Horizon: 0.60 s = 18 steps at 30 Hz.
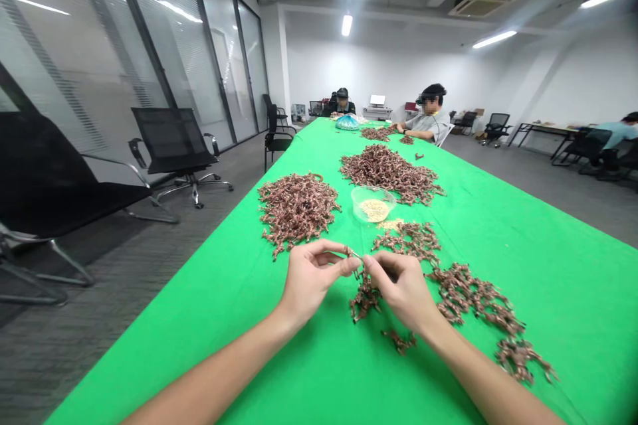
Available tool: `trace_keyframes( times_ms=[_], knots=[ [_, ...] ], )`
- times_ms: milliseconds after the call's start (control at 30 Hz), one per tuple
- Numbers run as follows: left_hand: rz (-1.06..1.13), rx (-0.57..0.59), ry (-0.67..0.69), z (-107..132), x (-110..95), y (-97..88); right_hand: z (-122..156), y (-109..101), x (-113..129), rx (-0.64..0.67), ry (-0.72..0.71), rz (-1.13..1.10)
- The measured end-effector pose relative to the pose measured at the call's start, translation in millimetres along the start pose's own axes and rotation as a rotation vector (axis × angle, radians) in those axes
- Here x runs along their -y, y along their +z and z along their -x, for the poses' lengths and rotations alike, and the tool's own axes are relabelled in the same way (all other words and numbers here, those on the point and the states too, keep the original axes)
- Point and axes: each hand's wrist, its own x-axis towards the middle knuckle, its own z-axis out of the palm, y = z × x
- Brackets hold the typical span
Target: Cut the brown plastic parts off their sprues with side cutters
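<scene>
My left hand (312, 275) and my right hand (401, 285) meet above the green tablecloth (239, 292), fingertips pinched together on one small brown piece (355, 256) held between them. Directly under the hands lies a small clump of the same brown pieces (365, 299). A trail of these pieces (473, 299) runs off to the right of my right hand. A clear plastic bowl (373, 202) with pale small bits in it stands just beyond the hands.
Two large heaps of brown pieces (296, 206) (389, 172) lie further up the table. Two people sit at the far end, one at the right edge with more heaps. Black office chairs (174, 146) stand left of the table by a glass wall.
</scene>
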Motion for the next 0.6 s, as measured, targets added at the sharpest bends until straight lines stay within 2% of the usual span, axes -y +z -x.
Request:
trace_keyframes(
  times_ms=[600],
  knots=[
    [0.074,0.02,-0.067,1.0,2.9,0.9,0.1,0.0,2.4,0.022,-0.005,0.017]
  ],
)
